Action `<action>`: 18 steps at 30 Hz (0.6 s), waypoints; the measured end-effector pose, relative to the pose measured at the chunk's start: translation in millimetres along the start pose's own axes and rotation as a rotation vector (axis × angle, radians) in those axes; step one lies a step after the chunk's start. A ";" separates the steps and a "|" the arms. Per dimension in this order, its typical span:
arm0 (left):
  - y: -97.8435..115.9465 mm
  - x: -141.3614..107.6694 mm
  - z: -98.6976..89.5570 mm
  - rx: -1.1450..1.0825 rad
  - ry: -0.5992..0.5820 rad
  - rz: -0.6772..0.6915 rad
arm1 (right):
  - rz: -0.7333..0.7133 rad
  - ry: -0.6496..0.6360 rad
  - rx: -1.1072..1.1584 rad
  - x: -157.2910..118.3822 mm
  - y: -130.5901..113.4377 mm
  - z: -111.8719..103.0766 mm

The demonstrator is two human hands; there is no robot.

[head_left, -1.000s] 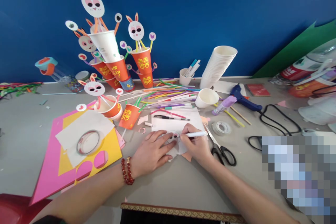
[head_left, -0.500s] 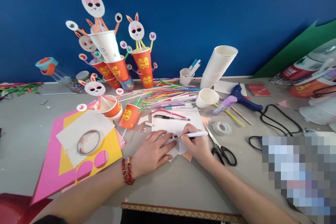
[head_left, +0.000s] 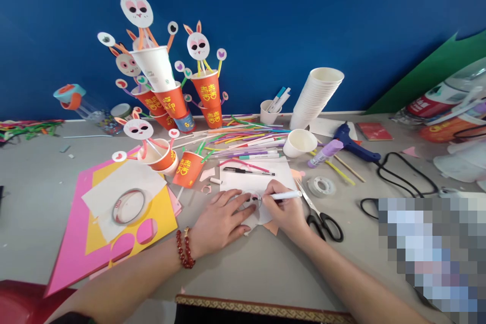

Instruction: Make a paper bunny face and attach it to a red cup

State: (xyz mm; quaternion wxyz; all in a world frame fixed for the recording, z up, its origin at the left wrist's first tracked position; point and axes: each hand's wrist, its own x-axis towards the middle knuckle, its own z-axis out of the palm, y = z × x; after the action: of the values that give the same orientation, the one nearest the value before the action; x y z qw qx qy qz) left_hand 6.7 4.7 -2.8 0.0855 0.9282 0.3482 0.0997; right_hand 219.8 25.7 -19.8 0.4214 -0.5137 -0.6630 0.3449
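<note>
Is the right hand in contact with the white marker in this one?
Touching. The head view shows the right hand gripping the white marker, whose rear end sticks out past it.

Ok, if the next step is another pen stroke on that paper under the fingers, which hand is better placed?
Right, I'd judge: the right hand holds the white pen, pointed at the marked paper, while the left hand lies spread over that paper, seemingly steadying it.
</note>
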 end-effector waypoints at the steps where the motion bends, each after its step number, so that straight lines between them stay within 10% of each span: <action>1: 0.1 0.0 -0.1 0.000 0.000 -0.001 | -0.001 0.004 0.010 0.0 0.2 0.1; 18: 0.1 0.1 -0.4 0.002 -0.010 -0.005 | 0.020 -0.032 -0.020 0.3 -0.6 -0.1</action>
State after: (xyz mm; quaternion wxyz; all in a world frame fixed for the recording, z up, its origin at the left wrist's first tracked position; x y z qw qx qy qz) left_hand 6.7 4.7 -2.3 0.0868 0.9279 0.3501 0.0944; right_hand 219.7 25.8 -19.2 0.4019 -0.5190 -0.6679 0.3507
